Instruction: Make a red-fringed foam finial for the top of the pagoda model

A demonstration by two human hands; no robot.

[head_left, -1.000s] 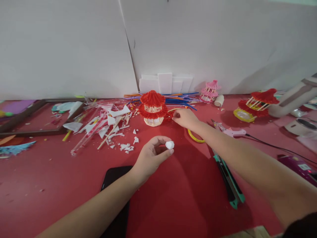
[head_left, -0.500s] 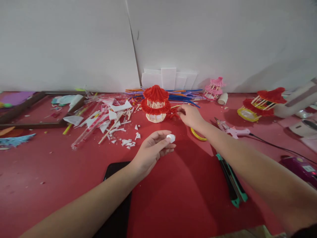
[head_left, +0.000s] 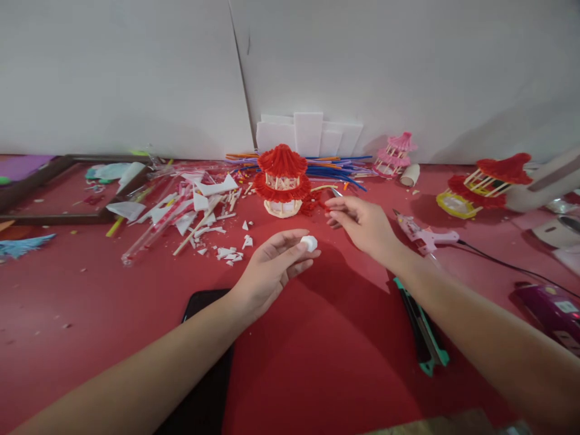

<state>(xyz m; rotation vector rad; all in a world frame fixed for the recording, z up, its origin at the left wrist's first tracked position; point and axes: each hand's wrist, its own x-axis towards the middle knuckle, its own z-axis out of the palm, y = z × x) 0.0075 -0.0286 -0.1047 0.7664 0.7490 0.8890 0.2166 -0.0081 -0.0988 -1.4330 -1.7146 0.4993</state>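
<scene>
My left hand (head_left: 272, 266) pinches a small white piece (head_left: 309, 243) between thumb and fingers, above the red table. To its right, my right hand (head_left: 360, 223) has its fingers bent together near red fuzzy scraps; a small pointed metallic tip (head_left: 336, 193) shows just beyond the fingers, and what they grip is mostly hidden. Behind both hands stands a two-tiered red pavilion model (head_left: 281, 181) with pale sticks and a light base.
White scraps (head_left: 231, 254) and sticks lie left of the model. A pink glue gun (head_left: 426, 235), a green-black cutter (head_left: 421, 329) and a tipped red model (head_left: 484, 184) are at right. A black phone-like slab (head_left: 203, 356) lies under my left forearm.
My right hand has drawn back to the right and towards me from the red scraps, and a metallic tip now shows by it. My left hand still holds the white piece, which looks slightly turned.
</scene>
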